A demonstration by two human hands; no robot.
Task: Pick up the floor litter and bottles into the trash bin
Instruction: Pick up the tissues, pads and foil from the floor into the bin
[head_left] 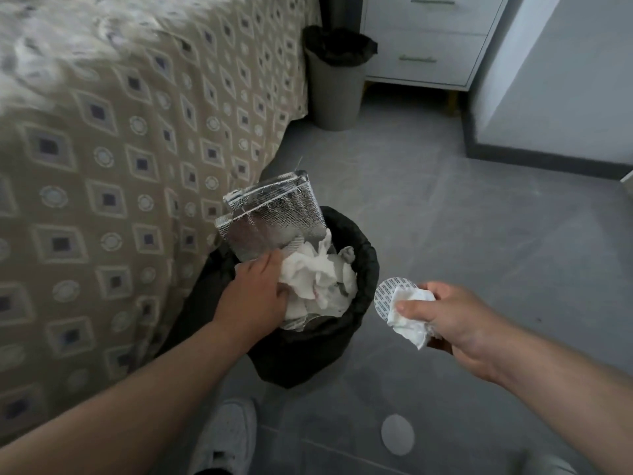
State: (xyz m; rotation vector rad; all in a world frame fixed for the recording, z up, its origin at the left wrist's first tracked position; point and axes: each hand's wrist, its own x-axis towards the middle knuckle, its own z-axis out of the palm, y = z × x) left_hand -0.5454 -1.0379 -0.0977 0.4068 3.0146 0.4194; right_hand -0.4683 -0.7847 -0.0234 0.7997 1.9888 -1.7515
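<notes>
The bed [120,149] hangs its patterned cover down to the floor [479,217] on the left, and the trash bin [368,269] stands close against it, probably so both arms can reach it. The left hand [255,289] is down inside the rim, its fingertips buried in the heap of white paper [318,272], so I cannot tell whether it is pressing the heap down or gripping it. A silver foil bag [270,217] stands tilted and half out of the bin, too tall to sink in. To the right, just outside the rim, the right hand [455,317] pinches a crumpled tissue [411,320] and a round seal [385,296] together between thumb and fingers, likely waiting for room. One pale disc [397,435] lies on the floor below (a second bin [334,84] stands farther back).
</notes>
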